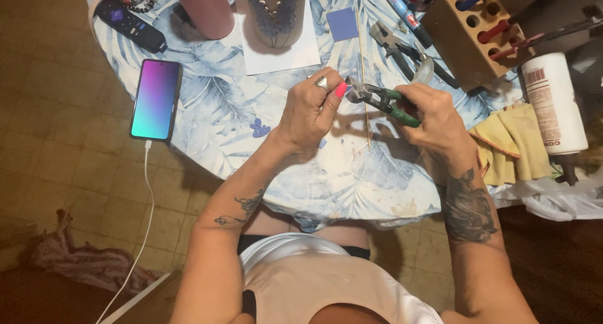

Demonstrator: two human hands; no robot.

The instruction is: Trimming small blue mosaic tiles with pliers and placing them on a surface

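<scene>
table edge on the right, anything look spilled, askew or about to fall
Nothing looks spilled. The white bottle lies on its side at the table's right edge, beside the crumpled yellow cloth that hangs over the rim. The right hand holds green-handled pliers; the left hand pinches something at their tip.

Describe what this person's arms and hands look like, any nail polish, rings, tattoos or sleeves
Both forearms are bare, with no sleeves. The left hand has a bright pink thumbnail and a silver ring on one finger; its forearm carries a thin, dark line tattoo. The right hand wears no visible ring; its forearm bears a large, dark shaded tattoo.
</scene>
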